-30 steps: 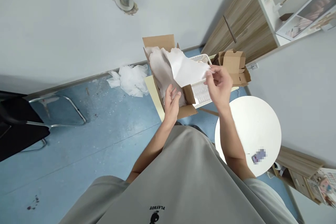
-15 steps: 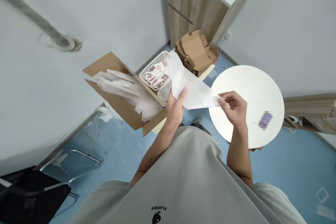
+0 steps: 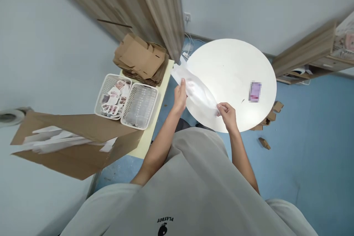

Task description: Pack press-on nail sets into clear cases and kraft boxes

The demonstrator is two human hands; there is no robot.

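A thin white sheet (image 3: 200, 90), like tissue paper, stretches between my two hands over the near left edge of the round white table (image 3: 229, 59). My left hand (image 3: 180, 96) grips its left part, thumb on top and the other fingers hidden beneath. At its lower right corner, my right hand (image 3: 227, 115) pinches it between thumb and fingertips. The sheet hangs slanted and partly folded. On the table, to the right of my hands, lies a blurred purple item (image 3: 254, 92).
To the left, a yellow surface (image 3: 143, 143) bears flattened cardboard boxes (image 3: 141, 59), a white basket of printed cards (image 3: 113, 97) and another of clear plastic pieces (image 3: 139, 105). A large carton (image 3: 74, 125) holds more white sheets. Small cardboard boxes (image 3: 264, 143) lie on the floor, right.
My view has turned right, toward the round table. The sheet, held in both hands throughout, has moved from beside the baskets to over the table's edge.
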